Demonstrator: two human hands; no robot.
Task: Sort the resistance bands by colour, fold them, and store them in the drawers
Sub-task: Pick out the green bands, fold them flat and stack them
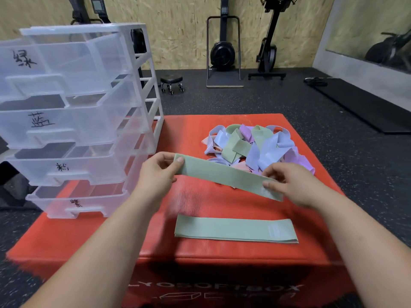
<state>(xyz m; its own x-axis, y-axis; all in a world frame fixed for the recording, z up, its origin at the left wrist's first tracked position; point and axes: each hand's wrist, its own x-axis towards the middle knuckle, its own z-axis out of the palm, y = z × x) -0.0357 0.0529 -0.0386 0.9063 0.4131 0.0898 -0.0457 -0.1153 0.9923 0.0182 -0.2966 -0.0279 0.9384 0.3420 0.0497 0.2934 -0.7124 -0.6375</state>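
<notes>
The left hand [155,170] and right hand [291,185] each pinch one end of a green resistance band [224,176] between thumb and fingers, holding it flat, I think for an even fold. Flattened green bands [233,228] lie at 6 o'clock from it, the mixed pile [249,147] at 12, the drawers [89,121] at 10.

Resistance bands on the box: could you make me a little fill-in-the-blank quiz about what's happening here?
1. The left hand and right hand pinch the two ends of a ____ band.
2. A flat green stack lies on the ____ box.
3. The clear drawer unit has ____ labelled drawers.

Missing words: green; red; four.
</notes>
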